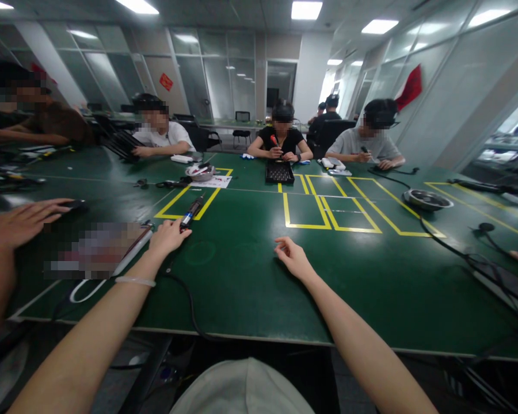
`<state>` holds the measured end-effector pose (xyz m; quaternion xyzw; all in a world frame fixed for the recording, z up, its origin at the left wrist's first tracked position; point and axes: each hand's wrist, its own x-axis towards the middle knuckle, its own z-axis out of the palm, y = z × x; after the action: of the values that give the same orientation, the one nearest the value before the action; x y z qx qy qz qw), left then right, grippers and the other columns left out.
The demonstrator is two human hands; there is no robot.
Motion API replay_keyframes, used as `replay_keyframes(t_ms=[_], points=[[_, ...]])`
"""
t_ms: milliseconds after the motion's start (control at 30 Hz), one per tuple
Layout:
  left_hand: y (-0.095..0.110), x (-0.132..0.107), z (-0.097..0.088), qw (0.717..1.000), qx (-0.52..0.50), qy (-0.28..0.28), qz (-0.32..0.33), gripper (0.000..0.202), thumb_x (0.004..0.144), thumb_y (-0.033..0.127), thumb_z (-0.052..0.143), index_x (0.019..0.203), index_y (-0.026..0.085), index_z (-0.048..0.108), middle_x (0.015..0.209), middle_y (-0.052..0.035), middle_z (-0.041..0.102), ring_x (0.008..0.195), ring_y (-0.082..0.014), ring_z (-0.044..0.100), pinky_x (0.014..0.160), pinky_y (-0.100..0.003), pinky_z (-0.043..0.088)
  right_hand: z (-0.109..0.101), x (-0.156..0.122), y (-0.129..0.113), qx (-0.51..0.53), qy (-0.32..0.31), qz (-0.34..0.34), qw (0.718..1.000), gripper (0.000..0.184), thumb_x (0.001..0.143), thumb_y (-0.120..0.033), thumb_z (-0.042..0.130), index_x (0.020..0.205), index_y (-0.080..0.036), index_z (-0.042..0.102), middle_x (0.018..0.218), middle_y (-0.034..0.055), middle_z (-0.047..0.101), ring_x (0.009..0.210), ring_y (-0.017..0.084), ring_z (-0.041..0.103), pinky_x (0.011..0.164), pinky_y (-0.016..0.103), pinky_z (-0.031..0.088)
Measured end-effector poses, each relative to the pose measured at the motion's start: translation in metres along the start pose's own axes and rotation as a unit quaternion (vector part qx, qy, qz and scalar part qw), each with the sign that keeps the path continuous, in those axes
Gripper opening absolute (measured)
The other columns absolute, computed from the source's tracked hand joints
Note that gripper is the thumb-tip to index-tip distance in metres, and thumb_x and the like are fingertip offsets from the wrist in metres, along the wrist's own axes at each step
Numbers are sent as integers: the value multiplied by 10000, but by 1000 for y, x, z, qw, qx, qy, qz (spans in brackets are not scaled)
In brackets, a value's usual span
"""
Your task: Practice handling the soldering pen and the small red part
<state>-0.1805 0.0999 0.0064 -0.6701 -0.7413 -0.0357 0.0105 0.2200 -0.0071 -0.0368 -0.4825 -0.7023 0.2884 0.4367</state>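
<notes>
My left hand is closed around the rear end of a black electric screwdriver with a blue band. Its narrow tip points away from me, over the yellow-taped rectangle on the left of the green table. Part of the grip is hidden under my fingers. To the right, my right hand is at the tabletop with loosely curled fingers, slightly apart and holding nothing. A black cable runs from near my left wrist over the table's front edge.
A blurred-out device with a white strap lies beside my left forearm. Another person's hand reaches in at the left. Across the table, a person works by a black tray. A round fan-like part and cables lie at the right.
</notes>
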Motion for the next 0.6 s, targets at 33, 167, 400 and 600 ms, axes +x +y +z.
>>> replay_keyframes(t_ms=[33, 167, 400, 600], points=[[-2, 0, 1, 1000, 2, 13, 3, 627, 876, 596, 355, 1349, 194, 442, 1272, -192, 505, 1137, -365, 505, 873, -449, 445, 0, 0, 0, -1, 0, 0, 1000, 290, 848, -272, 492, 1122, -195, 549, 873, 23, 644, 635, 127, 561, 638, 256, 450], [-3, -3, 6, 997, 7, 75, 27, 604, 878, 558, 395, 1370, 210, 435, 1267, -180, 516, 1117, -360, 510, 860, -441, 446, 1, 1, 2, -8, 1, 0, 1000, 283, 850, -275, 496, 1114, -194, 556, 863, 19, 641, 630, 123, 556, 635, 251, 446], [0, -12, 6, 993, -11, 116, 37, 403, 852, 475, 494, 1113, 176, 568, 1150, -150, 567, 1030, -308, 540, 812, -384, 447, 3, 1, 7, -15, -3, 1, 1000, 274, 858, -272, 493, 1115, -200, 555, 850, 13, 637, 624, 126, 558, 628, 255, 444], [6, -15, 4, 993, 20, 113, 37, 336, 816, 415, 538, 1046, 174, 583, 1125, -143, 573, 1001, -304, 542, 799, -381, 443, 2, 1, 3, -9, -4, 3, 1000, 266, 857, -281, 493, 1101, -196, 557, 845, 14, 637, 630, 131, 562, 626, 259, 445]])
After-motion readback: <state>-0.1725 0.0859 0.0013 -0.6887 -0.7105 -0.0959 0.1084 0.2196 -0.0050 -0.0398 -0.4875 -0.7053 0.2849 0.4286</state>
